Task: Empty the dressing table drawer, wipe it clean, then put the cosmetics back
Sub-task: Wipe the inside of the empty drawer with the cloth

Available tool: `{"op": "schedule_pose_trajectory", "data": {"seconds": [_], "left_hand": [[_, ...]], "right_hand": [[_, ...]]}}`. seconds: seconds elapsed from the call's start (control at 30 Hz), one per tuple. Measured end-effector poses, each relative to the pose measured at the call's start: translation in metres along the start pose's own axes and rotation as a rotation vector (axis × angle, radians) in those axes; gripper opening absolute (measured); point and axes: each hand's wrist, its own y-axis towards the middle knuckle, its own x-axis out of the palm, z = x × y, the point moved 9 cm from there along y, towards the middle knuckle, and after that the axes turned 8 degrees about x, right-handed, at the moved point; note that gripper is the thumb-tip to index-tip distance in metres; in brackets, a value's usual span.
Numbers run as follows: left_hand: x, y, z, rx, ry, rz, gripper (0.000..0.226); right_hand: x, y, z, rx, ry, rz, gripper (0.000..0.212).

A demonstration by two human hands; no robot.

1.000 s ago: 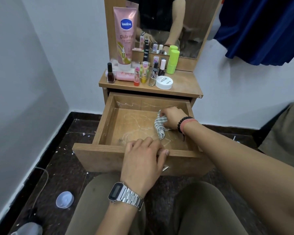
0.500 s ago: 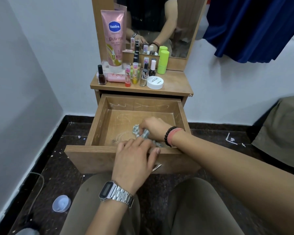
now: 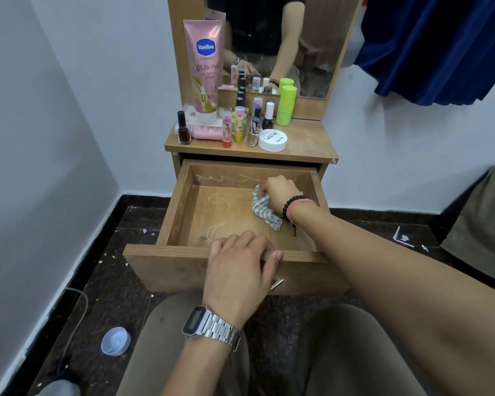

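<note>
One striped cloth is gripped by the right hand inside one open drawer; its front edge is gripped by the left hand; one white jar is seen on the table.

Single head-worn wide-angle view, facing forward and down. Close range: open drawer sits just past the knees, arms entering from the bottom edge. Mirror at top.
</note>
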Motion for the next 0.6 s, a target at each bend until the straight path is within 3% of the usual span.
{"op": "schedule_pose_trajectory", "data": {"seconds": [0.3, 0.43, 0.6], "left_hand": [[0.0, -0.001, 0.001, 0.01, 0.018, -0.004, 0.028], [-0.006, -0.004, -0.009, 0.018, -0.035, -0.061, 0.033], [-0.026, -0.009, -0.04, -0.058, -0.021, 0.013, 0.033]], "right_hand": [[0.021, -0.018, -0.09, -0.26, -0.008, -0.074, 0.055], [0.024, -0.037, -0.078, -0.327, 0.006, -0.165, 0.037], [0.019, -0.045, -0.027, -0.196, 0.101, -0.153, 0.031]]}}
